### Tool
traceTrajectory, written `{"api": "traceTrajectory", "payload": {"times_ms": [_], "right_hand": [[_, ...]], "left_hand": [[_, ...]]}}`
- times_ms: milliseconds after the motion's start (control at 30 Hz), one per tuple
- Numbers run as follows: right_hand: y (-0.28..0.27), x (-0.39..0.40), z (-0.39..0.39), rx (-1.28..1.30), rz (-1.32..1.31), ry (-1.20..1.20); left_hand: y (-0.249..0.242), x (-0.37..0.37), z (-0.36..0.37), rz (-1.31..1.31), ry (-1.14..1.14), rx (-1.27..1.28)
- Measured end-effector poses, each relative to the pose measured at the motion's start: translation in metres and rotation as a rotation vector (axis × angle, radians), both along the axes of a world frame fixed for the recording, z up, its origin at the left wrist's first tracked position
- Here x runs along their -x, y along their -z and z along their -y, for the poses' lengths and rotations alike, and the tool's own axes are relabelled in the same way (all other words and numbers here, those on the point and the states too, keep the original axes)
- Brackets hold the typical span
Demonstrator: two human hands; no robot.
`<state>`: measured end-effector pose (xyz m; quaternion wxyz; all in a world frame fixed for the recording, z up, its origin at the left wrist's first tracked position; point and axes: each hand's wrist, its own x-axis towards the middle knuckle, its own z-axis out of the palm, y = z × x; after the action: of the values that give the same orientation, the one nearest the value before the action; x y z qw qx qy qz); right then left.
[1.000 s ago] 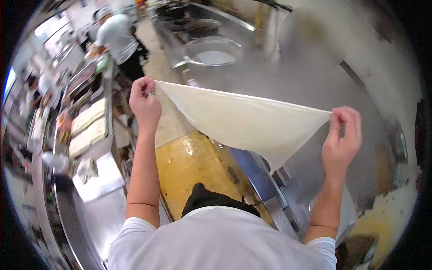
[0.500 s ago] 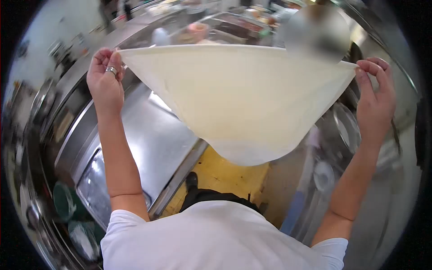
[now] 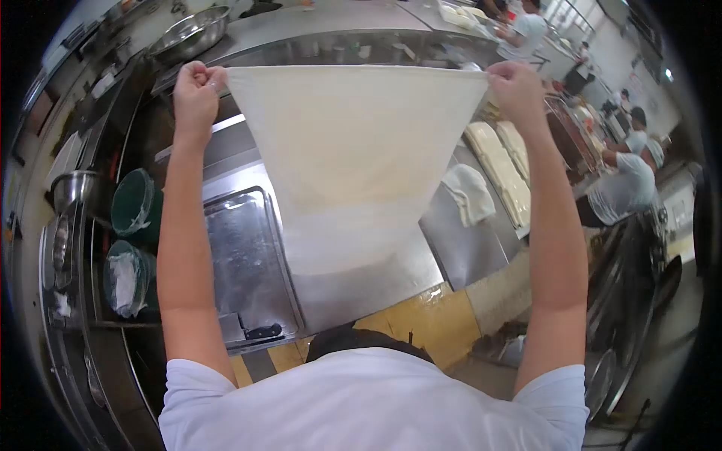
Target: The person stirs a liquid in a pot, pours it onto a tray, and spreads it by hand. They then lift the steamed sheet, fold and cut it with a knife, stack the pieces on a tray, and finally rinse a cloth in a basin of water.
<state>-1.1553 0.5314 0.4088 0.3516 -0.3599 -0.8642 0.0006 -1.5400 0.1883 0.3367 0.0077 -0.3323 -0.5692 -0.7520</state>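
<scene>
A wide cream-white sheet, cloth or thin dough, hangs stretched between my two raised hands. At its upper left corner my left hand pinches the edge with closed fingers. My right hand grips the upper right corner, its fingers also closed. The top edge is taut and nearly straight, and the lower part hangs in front of the steel table. Below and left of the sheet lies a metal tray with a dark-handled tool at its near end.
Long pale slabs and a folded white cloth lie on the right. A large steel bowl stands at the back left. Green buckets occupy the left shelf. Several people work at the right, one in a white shirt.
The view has swung left, to the steel table and tray. My hands are closer together, and the sheet is narrower at the top and hangs longer.
</scene>
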Motion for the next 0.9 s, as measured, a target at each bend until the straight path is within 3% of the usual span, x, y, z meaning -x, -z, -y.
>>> {"api": "traceTrajectory", "payload": {"times_ms": [267, 400, 533, 700, 767, 800, 833, 900], "right_hand": [[0.023, 0.125, -0.045, 0.197, -0.037, 0.004], [0.027, 0.117, -0.051, 0.212, -0.098, -0.063], [0.065, 0.065, -0.04, 0.201, -0.172, -0.206], [0.184, -0.05, 0.016, 0.187, -0.082, -0.217], [0.262, -0.109, 0.043, 0.309, 0.093, -0.2], [0.3, -0.137, 0.066, 0.238, 0.253, -0.152], [0.325, -0.17, 0.089, 0.126, 0.287, -0.239], [0.353, -0.214, 0.124, 0.29, 0.471, -0.303]], "left_hand": [[-0.008, 0.034, 0.005, -0.009, -0.216, 0.118], [-0.02, 0.011, 0.017, -0.028, -0.221, 0.098], [-0.002, -0.041, 0.043, -0.054, -0.184, 0.127], [0.097, -0.149, 0.101, -0.17, -0.129, 0.268], [0.161, -0.216, 0.129, -0.024, -0.149, 0.401], [0.194, -0.25, 0.145, -0.022, -0.165, 0.525], [0.232, -0.279, 0.165, 0.093, -0.161, 0.644], [0.276, -0.335, 0.191, 0.17, -0.21, 0.818]]}}
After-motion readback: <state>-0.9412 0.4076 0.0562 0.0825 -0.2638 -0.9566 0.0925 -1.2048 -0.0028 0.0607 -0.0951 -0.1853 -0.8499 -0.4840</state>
